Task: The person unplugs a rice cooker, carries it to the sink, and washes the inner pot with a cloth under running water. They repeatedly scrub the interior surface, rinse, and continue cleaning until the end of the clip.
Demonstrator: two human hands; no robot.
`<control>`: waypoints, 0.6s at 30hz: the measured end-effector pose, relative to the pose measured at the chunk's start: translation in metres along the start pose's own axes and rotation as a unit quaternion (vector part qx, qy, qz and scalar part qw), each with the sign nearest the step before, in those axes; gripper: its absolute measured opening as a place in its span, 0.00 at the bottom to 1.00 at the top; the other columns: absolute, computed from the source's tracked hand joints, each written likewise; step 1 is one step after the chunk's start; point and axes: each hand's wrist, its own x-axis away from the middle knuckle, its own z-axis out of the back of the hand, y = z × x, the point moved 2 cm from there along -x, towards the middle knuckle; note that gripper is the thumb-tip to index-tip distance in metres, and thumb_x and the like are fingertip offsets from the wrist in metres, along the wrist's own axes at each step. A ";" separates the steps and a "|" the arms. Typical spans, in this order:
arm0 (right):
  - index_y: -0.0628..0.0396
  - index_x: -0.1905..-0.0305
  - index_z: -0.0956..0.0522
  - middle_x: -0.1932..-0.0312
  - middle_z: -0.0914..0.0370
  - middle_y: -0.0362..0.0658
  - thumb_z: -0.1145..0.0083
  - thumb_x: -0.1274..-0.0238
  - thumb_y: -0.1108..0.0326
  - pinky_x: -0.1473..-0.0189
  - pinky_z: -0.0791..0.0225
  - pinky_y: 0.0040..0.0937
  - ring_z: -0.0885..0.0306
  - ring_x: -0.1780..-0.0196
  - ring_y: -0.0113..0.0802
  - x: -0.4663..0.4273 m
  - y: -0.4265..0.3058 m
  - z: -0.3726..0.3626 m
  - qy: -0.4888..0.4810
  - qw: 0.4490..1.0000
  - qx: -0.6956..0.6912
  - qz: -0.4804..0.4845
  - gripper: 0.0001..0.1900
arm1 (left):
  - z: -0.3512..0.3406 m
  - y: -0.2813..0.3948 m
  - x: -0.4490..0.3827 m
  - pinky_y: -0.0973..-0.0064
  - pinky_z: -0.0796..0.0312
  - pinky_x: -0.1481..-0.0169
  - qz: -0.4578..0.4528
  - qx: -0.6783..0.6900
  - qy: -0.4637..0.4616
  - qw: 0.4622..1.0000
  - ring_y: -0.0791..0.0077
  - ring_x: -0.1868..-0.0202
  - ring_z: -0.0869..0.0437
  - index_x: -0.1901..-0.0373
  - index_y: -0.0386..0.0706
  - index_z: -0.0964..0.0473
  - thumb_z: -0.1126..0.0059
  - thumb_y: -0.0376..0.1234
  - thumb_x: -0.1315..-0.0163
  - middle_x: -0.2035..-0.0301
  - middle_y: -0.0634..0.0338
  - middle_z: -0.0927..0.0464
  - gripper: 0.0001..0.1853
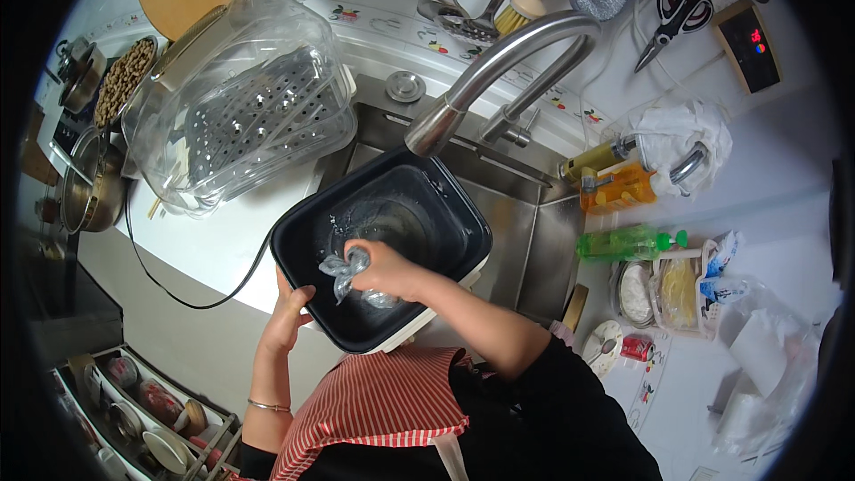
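Observation:
A black rectangular electric cooking pot (437,214) with a white outer casing sits tilted at the sink's near left edge, its inside wet with a few whitish specks. My left hand (288,312) grips the pot's left rim, thumb on top and fingers partly hidden behind the wall. Inside the pot, my right hand (387,272) is shut on a crumpled silvery-grey scouring cloth (342,272), pressed near the bottom. Above the pot's far edge hangs the steel faucet (437,120), and no water is seen running from it.
The steel sink (501,220) extends right of the pot. Left on the counter are a clear plastic lid (267,27), a perforated steamer tray (254,113) and a black cord (194,304). A green soap bottle (621,242) and an orange bottle (618,190) stand at right. An open drawer (140,407) juts out lower left.

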 end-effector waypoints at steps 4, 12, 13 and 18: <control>0.51 0.62 0.30 0.65 0.30 0.36 0.42 0.64 0.81 0.63 0.33 0.25 0.28 0.63 0.24 0.026 -0.014 0.053 -0.039 0.983 -0.175 -0.028 0.19 | -0.001 0.001 0.000 0.51 0.26 0.46 -0.007 -0.011 -0.001 1.000 0.49 0.33 0.38 0.24 0.55 0.68 0.46 0.49 0.44 0.31 0.47 0.49 0.52; 0.48 0.50 0.24 0.59 0.23 0.44 0.39 0.58 0.75 0.54 0.29 0.33 0.22 0.53 0.36 0.127 -0.003 0.216 0.072 0.974 -0.201 0.074 0.24 | 0.008 -0.009 -0.002 0.58 0.23 0.47 -0.012 -0.033 0.015 0.999 0.52 0.33 0.36 0.24 0.51 0.67 0.46 0.50 0.42 0.31 0.48 0.48 0.51; 0.49 0.49 0.24 0.59 0.22 0.45 0.38 0.58 0.75 0.54 0.28 0.35 0.22 0.53 0.37 0.134 0.006 0.225 0.153 0.959 -0.233 0.051 0.24 | 0.007 -0.007 -0.001 0.58 0.23 0.47 -0.009 -0.035 0.017 0.999 0.52 0.33 0.37 0.24 0.50 0.67 0.46 0.49 0.42 0.31 0.48 0.48 0.51; 0.60 0.49 0.25 0.58 0.20 0.50 0.36 0.62 0.70 0.53 0.27 0.38 0.20 0.55 0.44 0.138 0.168 0.293 0.388 0.818 0.363 -0.219 0.26 | -0.002 0.003 -0.002 0.58 0.25 0.44 -0.008 -0.020 -0.018 1.000 0.54 0.33 0.37 0.24 0.49 0.68 0.46 0.49 0.41 0.31 0.49 0.48 0.52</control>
